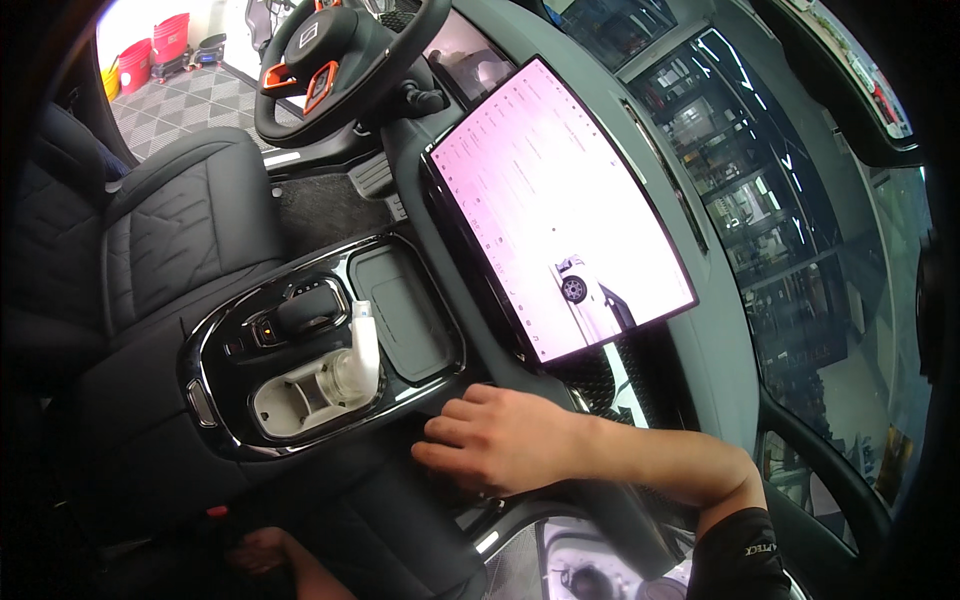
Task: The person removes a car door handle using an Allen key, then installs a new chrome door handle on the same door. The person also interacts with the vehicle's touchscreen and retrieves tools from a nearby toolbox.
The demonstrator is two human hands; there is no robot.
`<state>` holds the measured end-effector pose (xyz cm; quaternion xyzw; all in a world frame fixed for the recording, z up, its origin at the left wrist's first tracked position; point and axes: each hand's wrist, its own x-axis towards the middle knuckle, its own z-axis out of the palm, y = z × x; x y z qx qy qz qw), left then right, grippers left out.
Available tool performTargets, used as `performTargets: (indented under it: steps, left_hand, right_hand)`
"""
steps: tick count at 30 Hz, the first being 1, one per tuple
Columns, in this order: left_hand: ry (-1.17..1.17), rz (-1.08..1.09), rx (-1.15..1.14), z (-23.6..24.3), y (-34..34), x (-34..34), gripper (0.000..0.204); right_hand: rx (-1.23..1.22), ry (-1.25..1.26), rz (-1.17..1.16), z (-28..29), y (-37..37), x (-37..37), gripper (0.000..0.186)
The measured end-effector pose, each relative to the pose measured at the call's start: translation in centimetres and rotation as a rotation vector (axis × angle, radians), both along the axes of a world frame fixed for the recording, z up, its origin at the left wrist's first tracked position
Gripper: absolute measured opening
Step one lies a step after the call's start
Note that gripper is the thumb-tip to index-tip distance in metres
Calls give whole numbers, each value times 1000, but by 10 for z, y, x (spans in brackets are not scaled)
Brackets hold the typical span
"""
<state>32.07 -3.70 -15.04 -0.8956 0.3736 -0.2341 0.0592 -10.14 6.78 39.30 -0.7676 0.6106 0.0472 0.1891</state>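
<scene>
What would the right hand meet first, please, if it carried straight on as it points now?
Most likely the centre console, at its side edge beside the cup holder, though depth is unclear there.

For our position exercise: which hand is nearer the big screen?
Right. In the picture, the right hand is below the screen; the left hand is farther off, lower left.

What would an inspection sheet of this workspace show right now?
Surface: glossy black console with a grey tray.
Things at hand: white angled-neck container in the cream cup holder.
Clutter: red buckets on the floor outside.
Grips: right grip loosely curled near the console, any hold hidden; left grip low in shadow, hold unclear.
Cables: nothing seen.
Surroundings: lit screen, steering wheel, black seats.
</scene>
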Motion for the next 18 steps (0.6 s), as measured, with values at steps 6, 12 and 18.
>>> performTargets:
  steps: [6, 12, 18]
  left_hand:
    - [75, 15, -14, -2, -4, 0, 58]
    - [79, 33, 14, -10, -6, 2, 58]
    - [34, 30, 53, -13, -3, 6, 59]
  right_hand:
    - [-174, 380, -218, 13, -16, -37, 51]
    - [-261, 692, -402, 47, -37, -75, 57]
    - [-569, 881, -303, 87, -59, -135, 67]
